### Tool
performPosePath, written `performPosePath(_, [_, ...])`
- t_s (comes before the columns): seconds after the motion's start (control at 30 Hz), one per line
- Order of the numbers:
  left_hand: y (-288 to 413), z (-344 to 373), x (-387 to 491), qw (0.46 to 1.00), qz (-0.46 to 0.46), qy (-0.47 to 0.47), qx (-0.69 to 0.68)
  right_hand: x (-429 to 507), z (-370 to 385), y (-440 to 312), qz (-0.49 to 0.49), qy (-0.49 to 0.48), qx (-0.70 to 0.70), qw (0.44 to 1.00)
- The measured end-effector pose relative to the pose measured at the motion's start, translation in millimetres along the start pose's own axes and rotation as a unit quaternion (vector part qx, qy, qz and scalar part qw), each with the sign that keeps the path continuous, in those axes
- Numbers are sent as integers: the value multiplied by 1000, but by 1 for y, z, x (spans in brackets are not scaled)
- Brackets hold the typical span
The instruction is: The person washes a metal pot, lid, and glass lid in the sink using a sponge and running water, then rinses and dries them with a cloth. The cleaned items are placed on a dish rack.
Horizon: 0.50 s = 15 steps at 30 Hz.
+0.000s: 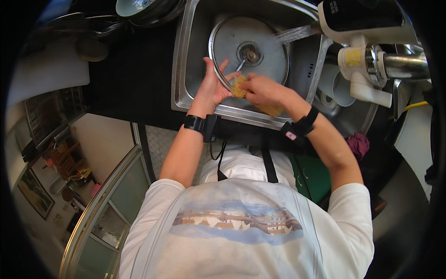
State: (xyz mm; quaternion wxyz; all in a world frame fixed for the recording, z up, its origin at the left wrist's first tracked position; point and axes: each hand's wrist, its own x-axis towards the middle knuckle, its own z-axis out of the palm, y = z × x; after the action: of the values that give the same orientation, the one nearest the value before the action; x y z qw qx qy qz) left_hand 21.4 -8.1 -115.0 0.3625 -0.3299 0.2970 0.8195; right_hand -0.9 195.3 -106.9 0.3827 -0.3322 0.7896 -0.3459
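A round glass pot lid [266, 38] with a metal rim is tilted inside the stainless steel sink basin [195, 45]. My left hand [216, 83] grips the lid's rim at its lower left, fingers spread over the edge. In my right hand [263, 89] is a yellow scrubbing mesh [239, 87], pressed against the rim beside my left hand. More yellow mesh hangs below my right palm. Water [294, 35] runs from the faucet [362, 59] at the right towards the lid.
Right of the basin stand a white mug-like container [339, 85] and a crumpled maroon cloth [358, 144]. Bowls [134, 6] sit at the upper left, near a perforated skimmer [92, 50] and a white board [52, 69]. The sink's front edge [251, 118] lies below my wrists.
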Motion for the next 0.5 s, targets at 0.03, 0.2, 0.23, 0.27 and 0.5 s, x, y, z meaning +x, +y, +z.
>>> performPosePath(0.03, [0, 0, 0, 1000, 7, 0, 14, 7, 3, 2, 17, 38, 14, 999])
performPosePath(0.2, [-2, 3, -3, 996, 53, -3, 78, 93, -27, 5, 74, 232, 122, 962])
performPosePath(0.23, [-2, 4, -3, 997, 51, 5, 61, 99, -33, 4, 95, 280, 154, 943])
performPosePath(0.27, [-3, 4, -3, 994, 75, 4, 78, 100, -38, 4, 112, 305, 143, 935])
performPosePath(0.5, [-2, 5, -1, 985, 77, 45, 149, 48, -9, -1, -38, 230, 13, 972])
